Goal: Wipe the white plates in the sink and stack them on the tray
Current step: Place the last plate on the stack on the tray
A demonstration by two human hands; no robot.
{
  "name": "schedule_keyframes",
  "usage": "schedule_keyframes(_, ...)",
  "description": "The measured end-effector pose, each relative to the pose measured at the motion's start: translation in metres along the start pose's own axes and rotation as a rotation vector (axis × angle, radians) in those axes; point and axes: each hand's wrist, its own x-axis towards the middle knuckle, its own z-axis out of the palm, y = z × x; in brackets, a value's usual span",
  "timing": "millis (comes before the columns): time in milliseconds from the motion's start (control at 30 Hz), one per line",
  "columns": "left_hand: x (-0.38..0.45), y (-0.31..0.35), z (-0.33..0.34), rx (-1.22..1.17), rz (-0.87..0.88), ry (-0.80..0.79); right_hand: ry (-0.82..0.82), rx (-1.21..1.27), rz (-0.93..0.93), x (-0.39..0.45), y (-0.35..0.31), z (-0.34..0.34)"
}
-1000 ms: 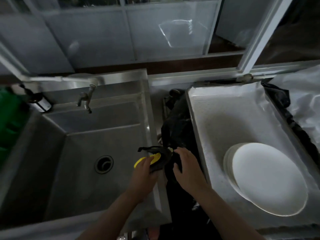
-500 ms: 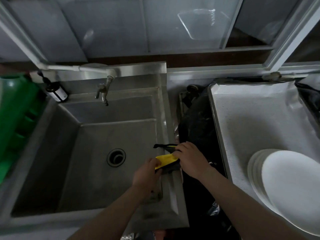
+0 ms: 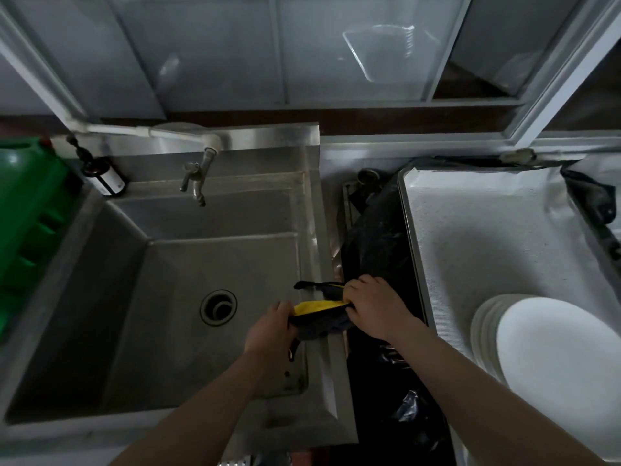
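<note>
Both hands, left hand (image 3: 268,334) and right hand (image 3: 376,309), grip the yellow-and-dark cloth (image 3: 319,314) between them, plates (image 3: 551,375) stacked well right.

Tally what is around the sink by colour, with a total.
White: 1 stack of plates
Yellow and dark: 1 cloth, held by both hands
Green: 1 crate
Brown: 1 pump bottle
Total: 4

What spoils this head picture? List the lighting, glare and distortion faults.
Head view: dim overall, so the sink looks murky grey; the white plates are the brightest patch and partly cut off at the frame edge; pale reflections glare on the window glass; wide-angle bending curves the window frames; the black bag shows little detail.
</note>
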Motion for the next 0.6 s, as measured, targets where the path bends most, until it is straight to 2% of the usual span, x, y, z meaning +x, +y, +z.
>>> schedule_keyframes(133,0.002,-0.007,-0.014,0.019,0.025,0.088,0.111,0.038,-0.056,0.000,-0.001,-0.013)
schedule_keyframes(267,0.005,-0.011,-0.035,-0.017,0.004,0.192,0.130,0.263,-0.079,0.002,-0.016,-0.047)
schedule_keyframes(467,0.004,-0.025,-0.067,-0.071,-0.020,0.237,0.187,0.308,-0.084,0.000,-0.034,-0.101)
schedule_keyframes(600,0.000,-0.031,-0.082,-0.095,-0.121,0.255,0.267,0.355,-0.104,-0.001,-0.041,-0.137)
